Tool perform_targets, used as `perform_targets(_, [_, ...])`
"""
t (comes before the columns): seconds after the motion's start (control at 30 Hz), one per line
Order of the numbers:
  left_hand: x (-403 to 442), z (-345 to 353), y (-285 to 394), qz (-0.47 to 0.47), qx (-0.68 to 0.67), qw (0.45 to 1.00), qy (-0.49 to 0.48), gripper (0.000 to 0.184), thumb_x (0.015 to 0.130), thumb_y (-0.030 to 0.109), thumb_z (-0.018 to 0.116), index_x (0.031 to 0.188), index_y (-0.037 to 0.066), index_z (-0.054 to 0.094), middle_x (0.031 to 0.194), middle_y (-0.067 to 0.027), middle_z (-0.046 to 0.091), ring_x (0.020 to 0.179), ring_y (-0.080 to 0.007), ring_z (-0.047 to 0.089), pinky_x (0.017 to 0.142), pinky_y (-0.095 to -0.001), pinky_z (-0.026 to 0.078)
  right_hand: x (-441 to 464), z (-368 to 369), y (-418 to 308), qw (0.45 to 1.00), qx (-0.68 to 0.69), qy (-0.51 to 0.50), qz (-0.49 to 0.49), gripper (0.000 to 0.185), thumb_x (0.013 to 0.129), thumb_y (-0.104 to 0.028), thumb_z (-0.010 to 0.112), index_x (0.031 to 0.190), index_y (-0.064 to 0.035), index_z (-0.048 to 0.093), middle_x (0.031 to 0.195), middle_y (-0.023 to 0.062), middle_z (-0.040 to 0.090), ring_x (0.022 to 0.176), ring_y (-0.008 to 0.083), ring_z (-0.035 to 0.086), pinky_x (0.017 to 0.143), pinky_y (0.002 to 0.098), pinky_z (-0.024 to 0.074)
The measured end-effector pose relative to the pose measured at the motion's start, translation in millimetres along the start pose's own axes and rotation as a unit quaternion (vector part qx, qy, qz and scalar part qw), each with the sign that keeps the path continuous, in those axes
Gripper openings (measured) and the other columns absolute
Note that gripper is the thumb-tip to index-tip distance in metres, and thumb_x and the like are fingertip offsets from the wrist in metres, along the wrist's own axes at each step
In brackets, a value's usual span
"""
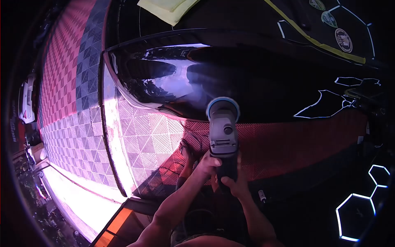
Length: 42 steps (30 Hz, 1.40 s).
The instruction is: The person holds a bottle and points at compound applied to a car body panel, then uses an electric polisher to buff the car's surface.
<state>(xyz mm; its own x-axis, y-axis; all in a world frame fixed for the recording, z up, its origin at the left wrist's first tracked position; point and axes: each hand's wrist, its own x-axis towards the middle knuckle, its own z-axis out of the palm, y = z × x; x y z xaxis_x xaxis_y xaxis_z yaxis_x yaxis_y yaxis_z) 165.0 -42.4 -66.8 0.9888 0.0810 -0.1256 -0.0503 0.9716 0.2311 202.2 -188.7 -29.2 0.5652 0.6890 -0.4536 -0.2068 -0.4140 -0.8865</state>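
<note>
A grey and black car polisher [224, 129] is held out in front of me, its round pad [223, 105] with a light blue rim against the lower side of a glossy black car panel [160, 78]. Around the dark rear grip of the tool, my left hand [209, 164] is closed on the left side. My right hand [234, 185] is also closed on that grip, a little nearer to my body, with its thumb on top. The contact face of the pad is hidden.
A yellow cloth [173, 10] lies on the car at the top. Yellow edging [317, 38] runs near several round stickers [343, 40]. A small white bottle [262, 195] is on the floor at right. A dark cord [191, 133] trails over the tiled floor [140, 131] near my foot [186, 149].
</note>
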Motion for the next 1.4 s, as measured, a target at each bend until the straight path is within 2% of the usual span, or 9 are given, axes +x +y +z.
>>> perform_targets(0.07, [0,6,-13,-0.017,0.066,0.994,0.08,0.077,0.067,0.034,0.082,0.126,-0.002,0.047,0.105,-0.0164,0.065,0.093,-0.0252,0.067,0.082,-0.0368,0.055,-8,-6,-11,0.961,0.267,-0.016,0.067,0.074,0.077,-0.036,0.076,0.129,0.0035,0.041,0.091,0.0142,0.065,0.081,0.0223,0.068,0.072,0.0329,0.0553])
perform_targets(0.23, [-14,-11,-5,-0.004,0.078,0.996,0.029,0.077,0.066,0.036,0.082,0.124,-0.003,0.049,0.102,-0.016,0.066,0.091,-0.0253,0.067,0.081,-0.0366,0.055,-11,13,3,0.968,0.245,0.023,0.052,0.079,0.076,-0.038,0.076,0.133,0.0014,0.038,0.091,0.0144,0.065,0.082,0.0241,0.069,0.073,0.0346,0.0559])
perform_targets(0.47, [-49,-69,55,0.09,-0.054,0.992,-0.069,0.099,0.066,0.045,0.088,0.138,0.001,0.035,0.101,-0.0219,0.061,0.091,-0.0338,0.064,0.082,-0.0434,0.053,39,83,25,1.0,-0.02,-0.019,-0.005,0.077,0.071,-0.034,0.082,0.129,0.0033,0.047,0.115,0.0204,0.058,0.111,0.031,0.058,0.096,0.0418,0.0452])
perform_targets(0.57, [-54,-73,63,0.085,-0.037,0.993,-0.075,0.098,0.064,0.041,0.09,0.136,0.001,0.037,0.101,-0.0208,0.061,0.092,-0.0325,0.064,0.083,-0.043,0.052,44,91,33,0.955,-0.225,0.0,-0.192,0.08,0.071,-0.032,0.083,0.13,0.0018,0.042,0.113,0.0145,0.06,0.081,0.0227,0.068,0.073,0.034,0.0569])
perform_targets(0.63, [-67,-86,45,0.01,-0.013,1.0,-0.012,0.095,0.061,0.04,0.091,0.132,0.001,0.042,0.101,-0.0189,0.061,0.091,-0.0312,0.064,0.087,-0.0431,0.051,28,92,71,0.998,0.053,-0.016,-0.032,0.089,0.072,-0.041,0.083,0.135,-0.0013,0.035,0.108,0.0139,0.061,0.084,0.0242,0.069,0.074,0.0346,0.0574])
perform_targets(0.77, [-44,-53,46,-0.094,0.163,0.982,0.016,0.074,0.061,0.02,0.088,0.123,-0.003,0.056,0.11,-0.0101,0.067,0.105,-0.0211,0.062,0.097,-0.0337,0.046,4,88,77,0.964,0.262,0.038,-0.021,0.09,0.074,-0.046,0.081,0.134,0.003,0.034,0.093,0.011,0.065,0.082,0.0222,0.068,0.072,0.0332,0.0566])
perform_targets(1.1, [-84,-123,85,-0.078,0.178,0.98,0.034,0.086,0.05,0.012,0.094,0.125,-0.003,0.055,0.112,-0.0111,0.067,0.108,-0.0212,0.063,0.099,-0.034,0.047,46,141,155,0.982,0.177,-0.025,-0.066,0.108,0.07,-0.048,0.082,0.146,0.0027,0.023,0.126,0.0157,0.054,0.115,0.0246,0.056,0.097,0.0373,0.0452])
perform_targets(1.23, [-106,-164,96,-0.07,0.065,0.995,-0.036,0.101,0.038,0.003,0.093,0.131,-0.004,0.051,0.114,-0.0146,0.068,0.103,-0.0238,0.067,0.098,-0.0356,0.049,71,160,77,0.989,0.123,-0.042,-0.069,0.117,0.068,-0.045,0.082,0.151,0.0023,0.014,0.132,0.0149,0.051,0.119,0.0269,0.053,0.101,0.0394,0.0419])
perform_targets(1.4, [-75,-120,93,-0.093,0.189,0.977,-0.029,0.096,0.051,0.017,0.095,0.131,-0.004,0.048,0.115,-0.0098,0.064,0.104,-0.0185,0.062,0.091,-0.0311,0.049,39,158,106,0.975,0.211,0.046,-0.041,0.09,0.064,-0.043,0.088,0.13,0.002,0.046,0.116,0.0125,0.058,0.104,0.0231,0.058,0.089,0.0374,0.0488])
